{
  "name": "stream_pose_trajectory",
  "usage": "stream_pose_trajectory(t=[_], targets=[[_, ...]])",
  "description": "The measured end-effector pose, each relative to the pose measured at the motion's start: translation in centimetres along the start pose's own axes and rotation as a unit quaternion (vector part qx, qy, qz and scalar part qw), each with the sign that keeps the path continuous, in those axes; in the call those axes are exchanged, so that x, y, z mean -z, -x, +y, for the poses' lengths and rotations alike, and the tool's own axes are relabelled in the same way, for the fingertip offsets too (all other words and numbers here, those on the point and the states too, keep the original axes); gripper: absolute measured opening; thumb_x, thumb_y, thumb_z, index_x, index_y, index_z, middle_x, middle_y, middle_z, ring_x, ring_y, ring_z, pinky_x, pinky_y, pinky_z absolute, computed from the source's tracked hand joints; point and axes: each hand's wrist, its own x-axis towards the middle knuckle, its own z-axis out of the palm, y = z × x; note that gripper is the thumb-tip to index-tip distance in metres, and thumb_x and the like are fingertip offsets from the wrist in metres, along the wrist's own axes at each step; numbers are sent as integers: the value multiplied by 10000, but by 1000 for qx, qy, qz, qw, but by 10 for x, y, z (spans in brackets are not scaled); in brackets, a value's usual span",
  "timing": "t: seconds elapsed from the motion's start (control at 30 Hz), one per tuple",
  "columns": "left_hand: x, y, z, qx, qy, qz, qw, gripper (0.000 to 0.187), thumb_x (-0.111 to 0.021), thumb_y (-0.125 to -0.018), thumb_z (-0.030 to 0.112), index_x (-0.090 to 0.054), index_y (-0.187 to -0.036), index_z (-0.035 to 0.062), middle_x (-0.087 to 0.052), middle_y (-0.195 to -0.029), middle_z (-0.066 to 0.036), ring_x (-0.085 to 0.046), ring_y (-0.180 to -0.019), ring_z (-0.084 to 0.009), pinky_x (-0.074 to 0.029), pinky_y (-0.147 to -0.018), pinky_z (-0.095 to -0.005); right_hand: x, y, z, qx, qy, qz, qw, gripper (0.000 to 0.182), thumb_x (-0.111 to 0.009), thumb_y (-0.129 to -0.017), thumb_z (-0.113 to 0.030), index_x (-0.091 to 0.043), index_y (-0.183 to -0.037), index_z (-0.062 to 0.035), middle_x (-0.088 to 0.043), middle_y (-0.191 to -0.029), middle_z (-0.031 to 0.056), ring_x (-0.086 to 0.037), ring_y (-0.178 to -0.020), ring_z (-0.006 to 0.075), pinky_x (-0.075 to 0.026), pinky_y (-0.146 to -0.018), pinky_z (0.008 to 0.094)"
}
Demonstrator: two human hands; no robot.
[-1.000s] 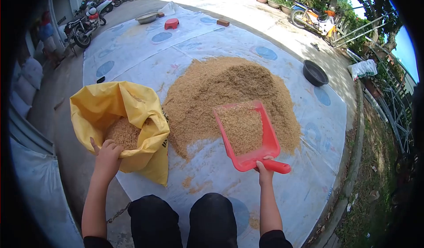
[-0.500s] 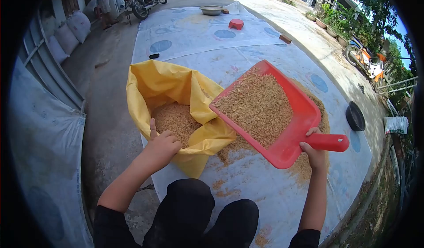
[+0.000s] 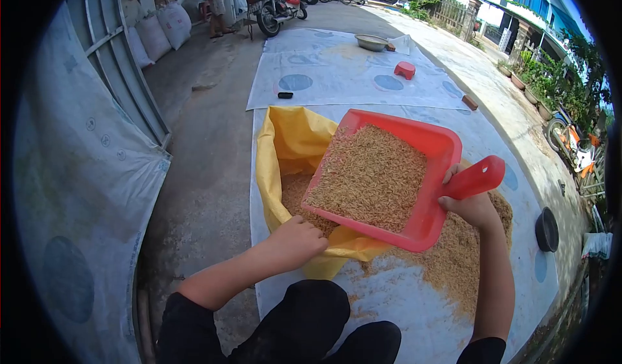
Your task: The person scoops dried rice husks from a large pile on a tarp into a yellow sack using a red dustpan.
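A red plastic dustpan (image 3: 424,233) heaped with golden-brown grain (image 3: 376,179), which looks like unhusked rice, is tilted over the mouth of a yellow sack (image 3: 267,169). My right hand (image 3: 472,203) is closed around the base of its handle. At the sack's near rim, my left hand (image 3: 297,242) has its fingers curled over the edge. Inside the sack, more grain shows to the left of the dustpan; the pan covers the right part of the opening. A grain pile (image 3: 463,270) lies on the sheet to the right, partly behind my right forearm.
A pale patterned sheet (image 3: 389,286) covers the ground. Farther off are a small red stool (image 3: 405,70), a metal basin (image 3: 371,42), a brick (image 3: 470,103) and a black object (image 3: 285,95). A dark bowl (image 3: 547,229) stands right. A person (image 3: 217,4) stands near parked motorbikes (image 3: 275,14).
The dustpan has moved left from beside the sack to over its opening, its handle tipped upward. My left hand's raised finger has curled onto the rim. The whole view has shifted.
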Motion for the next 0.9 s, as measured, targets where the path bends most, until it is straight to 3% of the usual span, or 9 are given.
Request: stream_pose_trajectory(t=[0.33,0.5,0.63,0.83,0.9], targets=[[-1,-1,-3,-18,34,8,999,48,-536,-753,122,-582,-764,114,-586,-753,-9,-588,-823,-179,-415,-743,-324,-42,-38,-46,26,123,-63,990,324,-650,-630,-73,-523,-923,-19,-595,-824,78,-592,-773,197,-476,-704,336],[-2,-7,-3,-20,32,5,999,54,-533,-758,126,-586,-756,119,-584,-750,-8,-586,-826,-173,-410,-732,-322,-63,-49,-49,23,156,-79,984,328,-665,-617,-70,-512,-902,-20,-623,-829,161,-622,-808,301,-481,-703,364],[-8,-11,-4,-21,26,7,999,59,-531,-758,132,-588,-750,121,-586,-751,-8,-588,-826,-170,-409,-725,-318,-77,-48,-52,24,227,-73,971,381,-699,-622,-44,-515,-955,-28,-629,-833,123,-641,-773,230,-497,-654,346],[-7,-17,-3,-22,18,-6,1000,59,-534,-758,135,-592,-755,120,-598,-776,-16,-592,-823,-178,-411,-722,-319,-89,-38,-54,37,327,-69,942,374,-725,-626,-94,-485,-909,-54,-621,-788,158,-624,-772,309,-485,-640,392],[-7,-19,-2,-25,17,-7,1000,58,-537,-758,139,-591,-754,118,-602,-787,-19,-592,-825,-181,-412,-724,-320,-91,-34,-50,62,360,-66,928,442,-728,-635,-159,-458,-976,-82,-615,-750,144,-618,-761,338,-482,-640,436]])
